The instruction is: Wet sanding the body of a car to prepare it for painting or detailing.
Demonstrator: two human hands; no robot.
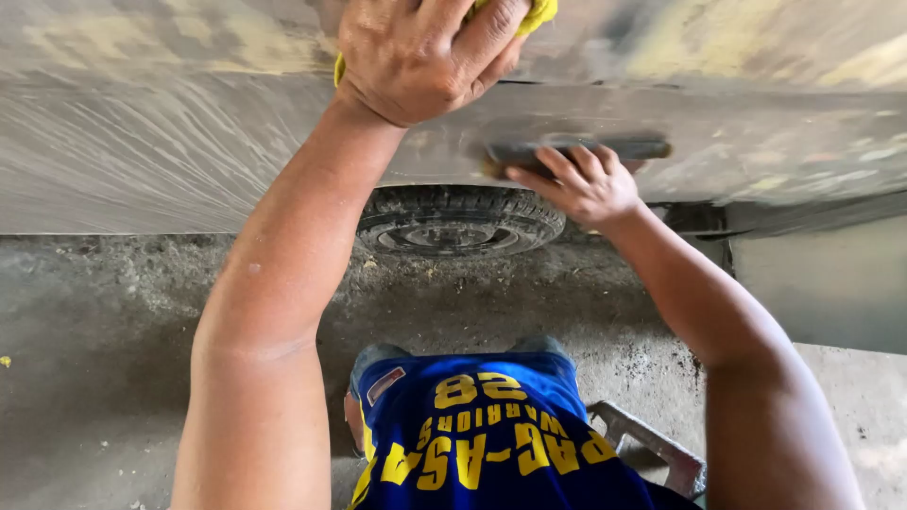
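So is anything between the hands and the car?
Yes, but only what they hold. The left hand presses a yellow cloth on the panel; the right hand holds a dark block against it. Nothing else.

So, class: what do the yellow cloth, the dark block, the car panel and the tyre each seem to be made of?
Yellow cloth: soft fabric, bunched under the left hand.
Dark block under the right hand: probably rubber or foam, matte, blurred.
Car panel: likely sheet metal, dull, scratched grey coat.
Tyre: black rubber, treaded.
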